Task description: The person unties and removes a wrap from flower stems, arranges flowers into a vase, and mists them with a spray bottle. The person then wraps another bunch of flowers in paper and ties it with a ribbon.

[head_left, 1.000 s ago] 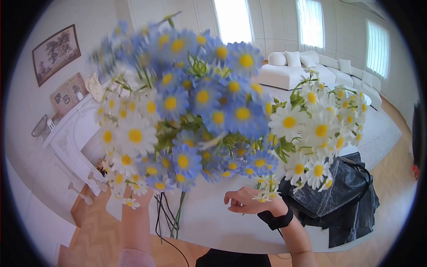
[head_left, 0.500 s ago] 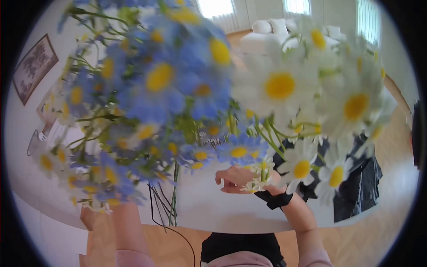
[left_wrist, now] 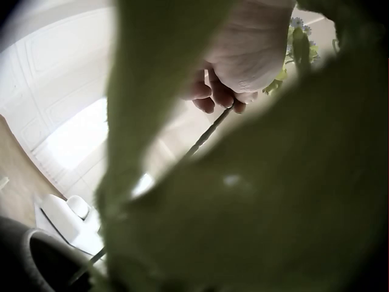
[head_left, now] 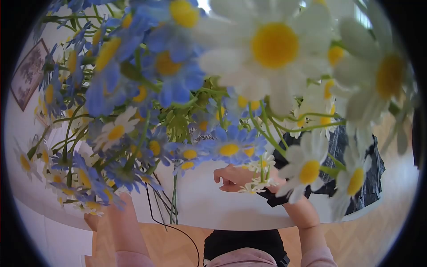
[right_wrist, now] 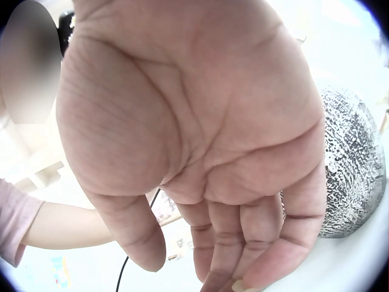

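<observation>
Blue daisies [head_left: 175, 75] and white daisies [head_left: 275, 44] with yellow centres fill most of the head view and hide my left hand there. In the left wrist view my left hand [left_wrist: 252, 55] pinches a thin dark stem [left_wrist: 209, 131], whose lower end reaches the mouth of a dark vase [left_wrist: 30, 258]. Blurred green leaves cover much of that view. My right hand [head_left: 235, 178] hangs over the table with loosely bent fingers and holds nothing. Close beside it in the right wrist view stands the black-and-white textured vase [right_wrist: 352, 164], largely hidden by flowers in the head view.
Several loose stems [head_left: 174, 204] lie on the white table [head_left: 200, 209], near its front edge. A black cable [head_left: 180, 231] hangs over that edge. Crumpled black plastic [head_left: 367, 178] covers the right side. A framed picture [head_left: 29, 73] hangs at left.
The flowers now loom larger and closer in the head view, which has tilted down. My left forearm shifts slightly left in the picture. The right hand keeps its loose pose.
</observation>
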Demonstrator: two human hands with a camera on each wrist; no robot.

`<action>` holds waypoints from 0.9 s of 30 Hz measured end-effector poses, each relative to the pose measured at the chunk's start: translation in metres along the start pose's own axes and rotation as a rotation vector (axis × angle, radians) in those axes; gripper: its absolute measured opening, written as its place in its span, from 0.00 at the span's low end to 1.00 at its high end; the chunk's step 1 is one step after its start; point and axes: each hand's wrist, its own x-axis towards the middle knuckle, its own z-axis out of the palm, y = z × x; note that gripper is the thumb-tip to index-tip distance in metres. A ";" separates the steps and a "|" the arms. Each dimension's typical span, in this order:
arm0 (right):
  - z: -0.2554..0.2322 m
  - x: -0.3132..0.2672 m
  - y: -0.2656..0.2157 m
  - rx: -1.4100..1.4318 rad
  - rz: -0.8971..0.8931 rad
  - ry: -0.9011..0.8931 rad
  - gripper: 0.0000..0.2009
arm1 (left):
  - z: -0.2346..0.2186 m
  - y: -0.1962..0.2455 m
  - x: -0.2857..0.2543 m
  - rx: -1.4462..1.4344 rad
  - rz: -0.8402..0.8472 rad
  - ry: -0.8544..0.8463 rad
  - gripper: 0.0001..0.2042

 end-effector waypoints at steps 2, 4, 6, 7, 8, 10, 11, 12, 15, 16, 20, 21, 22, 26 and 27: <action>0.000 -0.002 -0.020 -0.089 -0.017 -0.031 0.09 | -0.002 0.002 0.003 0.008 0.010 0.012 0.23; 0.000 0.034 -0.057 -0.185 -0.041 -0.065 0.09 | -0.007 0.003 0.004 0.017 0.021 0.035 0.23; 0.001 0.023 -0.075 -0.312 -0.079 -0.098 0.09 | -0.020 0.010 0.012 0.019 0.051 0.084 0.23; -0.001 0.035 -0.093 -0.391 -0.106 -0.109 0.09 | -0.030 0.023 0.016 0.018 0.078 0.121 0.23; -0.009 0.041 -0.110 -0.463 -0.129 -0.118 0.09 | -0.040 0.031 0.021 0.021 0.102 0.153 0.23; -0.009 0.041 -0.118 -0.461 -0.054 -0.132 0.09 | -0.053 0.044 0.027 0.028 0.139 0.195 0.24; -0.008 0.040 -0.119 -0.429 0.039 -0.149 0.08 | -0.057 0.048 0.030 0.031 0.153 0.207 0.24; -0.011 0.040 -0.118 -0.477 -0.059 -0.139 0.08 | -0.058 0.050 0.031 0.034 0.162 0.215 0.24; -0.011 0.039 -0.109 -0.556 -0.341 0.011 0.08 | -0.056 0.048 0.031 0.045 0.167 0.226 0.24; -0.012 0.038 -0.104 -0.528 -0.299 -0.032 0.09 | -0.057 0.049 0.030 0.053 0.167 0.228 0.24; -0.003 0.045 -0.016 -0.087 -0.209 -0.017 0.09 | -0.058 0.047 0.021 0.081 0.161 0.240 0.24; -0.002 0.041 -0.009 -0.207 -0.222 0.032 0.09 | -0.058 0.045 0.019 0.088 0.160 0.245 0.24; -0.002 0.039 -0.015 -0.327 -0.233 0.080 0.09 | -0.058 0.043 0.018 0.092 0.159 0.249 0.24; -0.013 0.040 -0.109 -0.579 -0.021 -0.194 0.10 | -0.036 0.015 -0.005 0.076 0.105 0.252 0.25; -0.015 0.038 -0.115 -0.570 -0.010 -0.229 0.10 | -0.027 0.003 -0.017 0.065 0.074 0.252 0.25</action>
